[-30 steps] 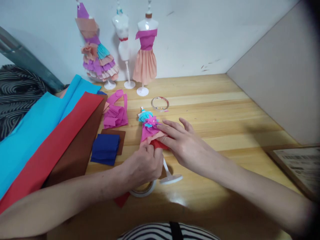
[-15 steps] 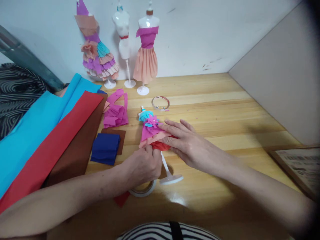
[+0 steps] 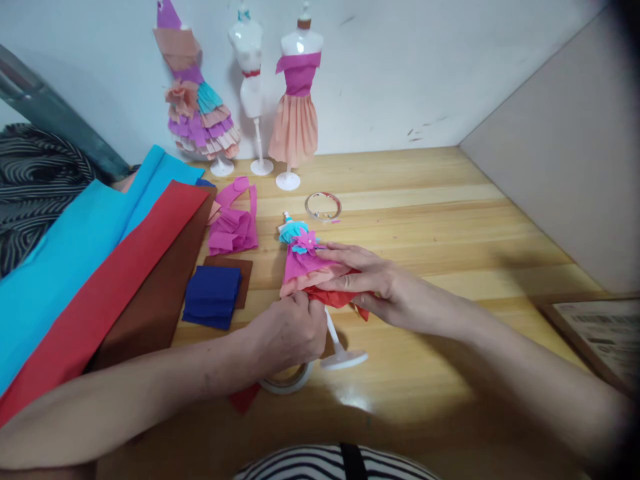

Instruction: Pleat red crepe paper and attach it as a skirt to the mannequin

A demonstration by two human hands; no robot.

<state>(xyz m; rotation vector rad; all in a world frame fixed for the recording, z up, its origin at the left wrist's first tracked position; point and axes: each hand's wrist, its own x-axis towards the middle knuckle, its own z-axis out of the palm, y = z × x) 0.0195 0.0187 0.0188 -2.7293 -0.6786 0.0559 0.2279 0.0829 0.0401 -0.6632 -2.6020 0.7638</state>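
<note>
A small white dress-form mannequin stands on a round white base [image 3: 344, 360], its upper part leaning left. It wears a paper dress with a turquoise top [image 3: 294, 232], a pink flower [image 3: 306, 240] at the waist and a magenta and peach skirt [image 3: 305, 270]. Red crepe paper [image 3: 336, 297] lies along the skirt's lower edge. My left hand [image 3: 297, 330] is closed at the left end of the hem, pinching the red paper; its fingertips are partly hidden. Over the skirt's right side my right hand [image 3: 373, 280] rests with fingers stretched out, touching the peach and red layers.
A tape roll [image 3: 287, 380] and a red scrap [image 3: 245, 399] lie by my left wrist. Folded blue paper [image 3: 211, 297], magenta pieces [image 3: 234, 230] and large red sheets [image 3: 125, 267] sit left. Mannequins [image 3: 296, 113] stand along the wall; a wire ring [image 3: 323, 207] lies behind.
My right hand has slid slightly right and its fingers lie closer together. More red paper shows, with a corner hanging below that hand. My left hand keeps its pinch.
</note>
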